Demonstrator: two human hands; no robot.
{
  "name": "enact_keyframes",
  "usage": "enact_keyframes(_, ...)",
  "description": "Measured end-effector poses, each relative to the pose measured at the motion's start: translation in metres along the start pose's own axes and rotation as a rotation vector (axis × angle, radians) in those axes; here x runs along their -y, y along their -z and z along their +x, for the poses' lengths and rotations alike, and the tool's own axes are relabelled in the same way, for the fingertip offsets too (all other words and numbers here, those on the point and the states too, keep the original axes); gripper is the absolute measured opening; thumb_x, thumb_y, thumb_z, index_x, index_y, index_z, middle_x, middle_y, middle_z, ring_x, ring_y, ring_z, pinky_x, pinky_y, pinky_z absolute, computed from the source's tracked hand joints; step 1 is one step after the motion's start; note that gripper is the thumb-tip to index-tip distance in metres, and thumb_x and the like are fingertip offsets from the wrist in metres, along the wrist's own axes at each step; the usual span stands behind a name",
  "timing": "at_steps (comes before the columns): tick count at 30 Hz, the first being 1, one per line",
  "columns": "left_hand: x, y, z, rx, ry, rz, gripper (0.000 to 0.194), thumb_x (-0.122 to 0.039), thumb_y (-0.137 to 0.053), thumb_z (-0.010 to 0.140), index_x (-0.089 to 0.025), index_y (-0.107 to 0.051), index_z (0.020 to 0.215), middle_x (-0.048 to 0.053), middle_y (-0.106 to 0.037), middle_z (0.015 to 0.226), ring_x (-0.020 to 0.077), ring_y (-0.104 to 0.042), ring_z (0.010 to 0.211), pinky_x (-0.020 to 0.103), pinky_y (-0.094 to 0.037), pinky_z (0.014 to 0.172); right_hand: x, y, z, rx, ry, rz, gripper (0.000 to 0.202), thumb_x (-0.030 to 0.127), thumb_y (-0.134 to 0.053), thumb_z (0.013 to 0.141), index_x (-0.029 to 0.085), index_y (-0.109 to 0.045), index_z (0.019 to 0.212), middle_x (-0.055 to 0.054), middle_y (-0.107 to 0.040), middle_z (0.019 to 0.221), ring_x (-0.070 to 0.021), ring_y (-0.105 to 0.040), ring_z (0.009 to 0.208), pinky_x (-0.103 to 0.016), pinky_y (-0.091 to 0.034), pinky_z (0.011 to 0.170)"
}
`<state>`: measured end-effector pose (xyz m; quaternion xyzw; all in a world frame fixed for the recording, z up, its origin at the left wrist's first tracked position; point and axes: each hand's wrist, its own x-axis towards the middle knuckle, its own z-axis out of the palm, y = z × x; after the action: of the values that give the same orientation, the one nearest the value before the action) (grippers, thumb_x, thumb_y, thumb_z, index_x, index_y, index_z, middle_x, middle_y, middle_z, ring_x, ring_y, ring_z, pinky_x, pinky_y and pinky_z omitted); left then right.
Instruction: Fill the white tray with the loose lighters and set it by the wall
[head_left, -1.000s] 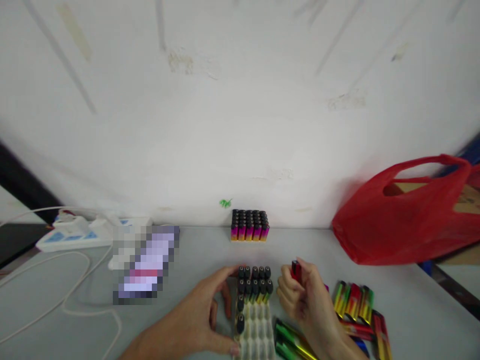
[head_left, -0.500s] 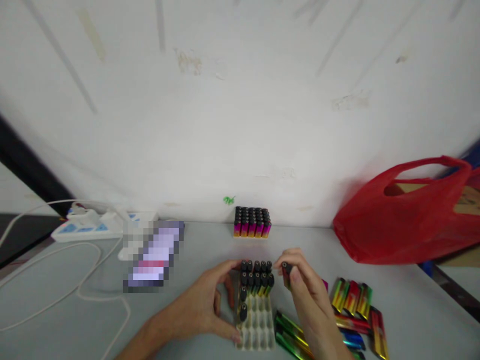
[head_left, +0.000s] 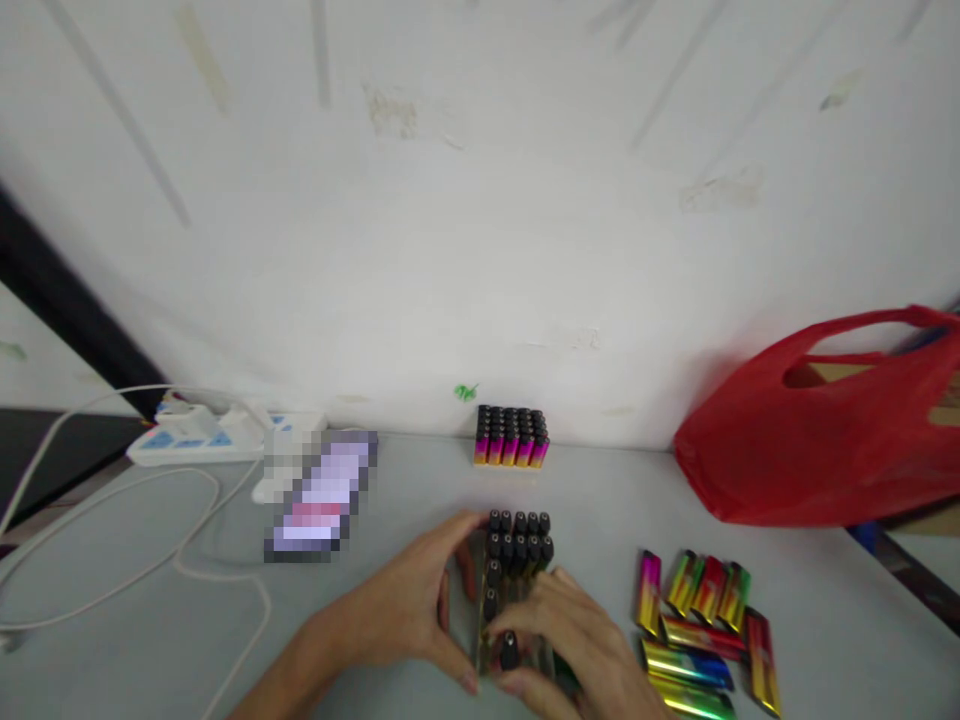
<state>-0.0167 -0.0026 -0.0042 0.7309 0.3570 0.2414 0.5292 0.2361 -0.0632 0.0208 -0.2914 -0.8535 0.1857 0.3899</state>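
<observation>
A pale tray (head_left: 486,655) with rows of holes stands at the front, its back two rows filled with upright black-ended lighters (head_left: 520,548). Two more stand along its left column. My left hand (head_left: 397,600) steadies the tray from the left, index finger at the back corner and thumb near the front corner. Over the front part of the tray, my right hand (head_left: 577,640) pinches a single lighter (head_left: 510,650), black end up, between thumb and fingers. The right hand hides most of the tray's front holes.
Several shiny coloured lighters (head_left: 705,635) lie at the right. A full block of pink-and-gold lighters (head_left: 511,437) stands by the wall. A red bag (head_left: 810,440) sits far right. At left are a phone (head_left: 326,495), a power strip (head_left: 217,435) and white cables (head_left: 259,610).
My right hand has moved left and toward me with the lighter, from beside the tray to over its front part. My left hand keeps its place at the tray. The view has shifted slightly.
</observation>
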Motion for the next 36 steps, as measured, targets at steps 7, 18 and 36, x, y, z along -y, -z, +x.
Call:
enact_keyframes(7,-0.008,0.000,0.002,-0.022,-0.053,-0.046,0.132,-0.042,-0.114,0.050,-0.028,-0.048,0.164,0.013,-0.065,0.153,0.0439,-0.060,0.141,0.056,-0.047,0.123,0.003,-0.002,0.002,-0.025,0.078,-0.085,0.029,0.050,-0.055,0.114,0.024,-0.067,0.120,-0.004,-0.082,0.099,-0.0192,-0.077,0.090,-0.027,-0.056,0.093)
enact_keyframes(18,-0.010,-0.001,-0.001,0.026,-0.062,-0.037,0.127,-0.034,-0.112,0.056,-0.028,-0.046,0.164,0.014,-0.059,0.161,0.0415,-0.056,0.147,0.056,-0.038,0.130,-0.001,-0.010,-0.006,0.016,0.021,0.043,0.042,0.036,-0.077,0.102,0.031,-0.063,0.140,-0.004,-0.083,0.098,-0.0238,-0.078,0.088,-0.036,-0.060,0.092)
enact_keyframes(36,-0.002,-0.005,-0.006,-0.067,0.039,0.018,0.137,-0.043,-0.113,0.050,-0.030,-0.043,0.167,0.012,-0.066,0.148,0.0416,-0.062,0.132,0.055,-0.048,0.121,-0.040,0.054,-0.036,0.042,-0.933,-1.189,0.042,0.050,-0.062,0.104,0.019,-0.072,0.077,-0.020,-0.067,0.083,-0.0424,-0.070,0.086,-0.040,-0.039,0.060)
